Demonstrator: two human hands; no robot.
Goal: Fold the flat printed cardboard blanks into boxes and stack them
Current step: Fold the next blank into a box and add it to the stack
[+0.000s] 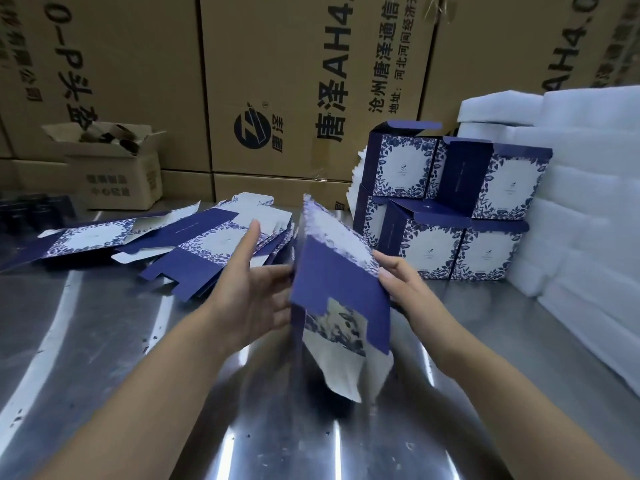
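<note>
Over the steel table (104, 341) we hold the blank (339, 282) upright, left hand (256, 292) flat against it, right hand (401, 285) pinching its edge.

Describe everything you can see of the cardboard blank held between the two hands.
The cardboard blank is thin printed card, dark blue with white panels bordered by a blue leaf pattern, and it is blurred by motion. It stands roughly upright, partly opened from flat, with a white flap hanging at its lower end toward the steel table. The left hand touches its left side with fairly straight fingers. The right hand grips its right edge.
</note>
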